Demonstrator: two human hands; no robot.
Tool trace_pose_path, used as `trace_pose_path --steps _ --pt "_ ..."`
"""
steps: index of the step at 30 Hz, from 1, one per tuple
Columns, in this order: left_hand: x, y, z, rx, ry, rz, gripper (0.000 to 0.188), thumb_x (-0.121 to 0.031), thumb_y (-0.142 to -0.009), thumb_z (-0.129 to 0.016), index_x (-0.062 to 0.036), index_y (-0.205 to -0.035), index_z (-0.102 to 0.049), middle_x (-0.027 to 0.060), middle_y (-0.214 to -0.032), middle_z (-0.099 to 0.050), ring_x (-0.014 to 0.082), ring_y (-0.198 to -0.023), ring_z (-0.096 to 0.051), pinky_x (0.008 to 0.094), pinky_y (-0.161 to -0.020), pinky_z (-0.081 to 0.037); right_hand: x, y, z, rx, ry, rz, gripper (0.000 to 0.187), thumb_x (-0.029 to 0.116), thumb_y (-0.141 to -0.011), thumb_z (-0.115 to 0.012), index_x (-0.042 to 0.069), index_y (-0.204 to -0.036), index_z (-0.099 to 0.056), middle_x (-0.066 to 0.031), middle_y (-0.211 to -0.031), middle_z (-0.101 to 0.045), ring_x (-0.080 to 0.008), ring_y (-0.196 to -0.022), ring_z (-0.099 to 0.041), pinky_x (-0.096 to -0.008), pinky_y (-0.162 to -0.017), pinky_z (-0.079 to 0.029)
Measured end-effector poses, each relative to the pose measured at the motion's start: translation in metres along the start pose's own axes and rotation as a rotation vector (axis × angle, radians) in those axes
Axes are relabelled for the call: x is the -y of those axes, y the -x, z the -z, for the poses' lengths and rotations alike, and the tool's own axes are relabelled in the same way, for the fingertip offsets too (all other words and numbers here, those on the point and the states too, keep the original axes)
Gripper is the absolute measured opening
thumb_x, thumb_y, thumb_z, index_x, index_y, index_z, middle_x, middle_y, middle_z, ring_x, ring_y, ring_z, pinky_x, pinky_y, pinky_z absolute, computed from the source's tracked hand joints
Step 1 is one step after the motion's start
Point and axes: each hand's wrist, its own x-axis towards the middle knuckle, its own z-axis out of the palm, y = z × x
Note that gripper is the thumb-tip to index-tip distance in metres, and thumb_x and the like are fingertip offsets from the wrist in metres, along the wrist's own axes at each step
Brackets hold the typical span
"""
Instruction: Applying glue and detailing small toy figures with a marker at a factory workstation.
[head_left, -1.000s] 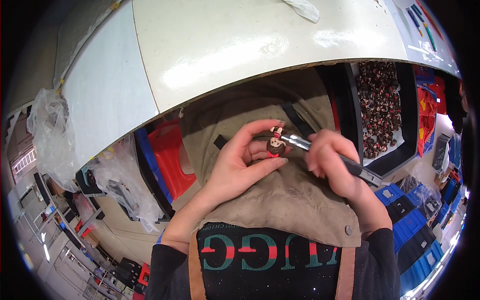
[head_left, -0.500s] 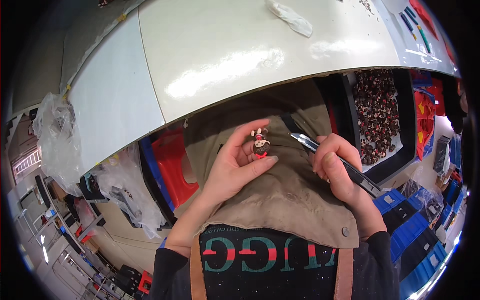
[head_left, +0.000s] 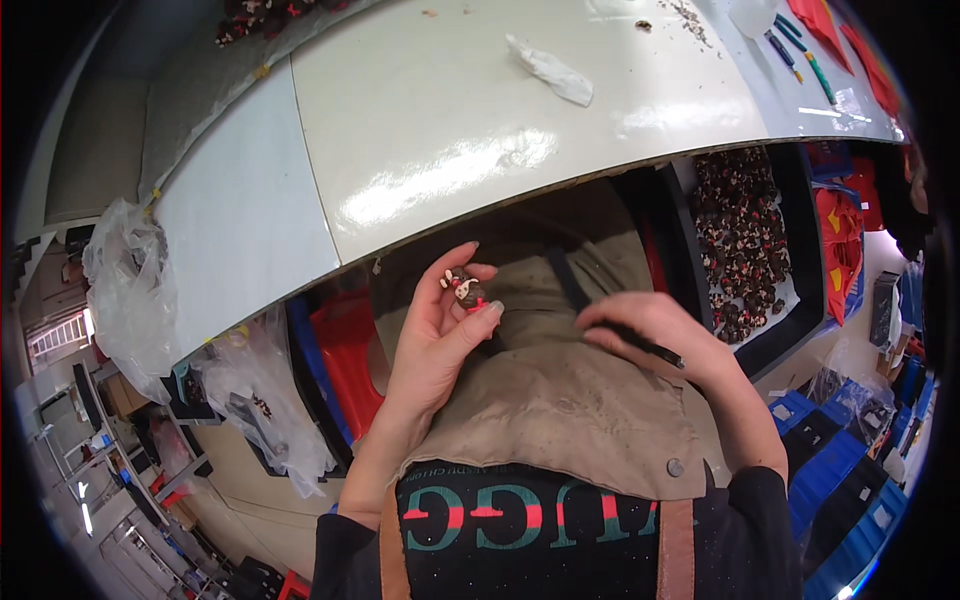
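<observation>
My left hand is closed on a small figurine, dark brown with a cream face and red parts, pinched between thumb and fingers and tilted to the left. To its right, my right hand wraps round a utility knife. Only the dark handle's rear shows beneath the palm; the blade end is hidden by the fingers. Both hands are above the brown apron on my lap, apart from each other.
A white tabletop spans ahead, with a crumpled white cloth or tissue and pen-like tools. At right, a black crate holds several similar figurines. Clear plastic bags hang at left, near a red stool.
My left hand has moved left and tipped the figurine over to the left. My right hand has turned so its back shows, and the knife's blade has gone from sight.
</observation>
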Motion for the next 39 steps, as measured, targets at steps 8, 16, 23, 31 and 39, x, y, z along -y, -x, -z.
trace_pose_path --steps 8,16,23,31,39 --pt "-0.008 0.02 -0.019 -0.042 0.084 0.123 0.043 -0.016 -0.092 -0.05 -0.0066 -0.133 -0.037 0.0089 -0.116 -0.051 0.0126 -0.081 -0.055 0.0229 -0.069 -0.044 0.021 0.027 0.023 -0.081 -0.735 -0.196 0.019 0.021 -0.088 -0.056 0.004 -0.09 -0.066 0.0032 -0.066 -0.055 -0.0028 -0.056 -0.045 -0.0192 -0.05 -0.035" --pt "0.004 0.032 -0.036 0.018 0.167 0.101 0.032 -0.012 -0.092 -0.049 -0.007 -0.124 -0.044 0.0101 -0.111 -0.054 0.0127 -0.078 -0.054 0.0231 -0.068 -0.045 -0.048 0.051 -0.006 -0.24 -0.824 -0.289 0.023 0.029 -0.089 -0.056 0.007 -0.087 -0.063 0.0031 -0.065 -0.056 -0.0032 -0.057 -0.047 -0.0195 -0.05 -0.037" --pt "0.008 0.033 -0.047 0.105 0.202 0.137 0.031 -0.018 -0.094 -0.047 -0.0084 -0.123 -0.043 0.0076 -0.113 -0.054 0.0092 -0.078 -0.054 0.0204 -0.065 -0.046 -0.031 0.064 -0.001 -0.555 -0.907 -0.167 0.021 0.024 -0.092 -0.052 0.005 -0.084 -0.056 0.0039 -0.057 -0.046 -0.0033 -0.052 -0.04 -0.0198 -0.048 -0.035" --pt "-0.002 0.025 -0.055 0.183 0.293 0.154 0.036 -0.017 -0.093 -0.049 -0.0075 -0.127 -0.042 0.0086 -0.112 -0.055 0.0096 -0.077 -0.054 0.0209 -0.065 -0.045 0.023 0.052 -0.015 -0.595 -0.919 0.045 0.021 0.026 -0.095 -0.046 0.006 -0.089 -0.052 0.0043 -0.063 -0.046 -0.0025 -0.056 -0.042 -0.0184 -0.051 -0.035" --pt "-0.013 0.012 -0.06 0.294 0.382 0.271 0.042 -0.029 -0.095 -0.041 -0.0092 -0.132 -0.039 0.0094 -0.115 -0.054 0.0112 -0.084 -0.055 0.0227 -0.07 -0.046 0.036 0.053 -0.01 -0.636 -0.944 0.031 0.023 0.03 -0.096 -0.046 0.008 -0.091 -0.051 0.0033 -0.069 -0.051 -0.0021 -0.06 -0.043 -0.0176 -0.053 -0.034"
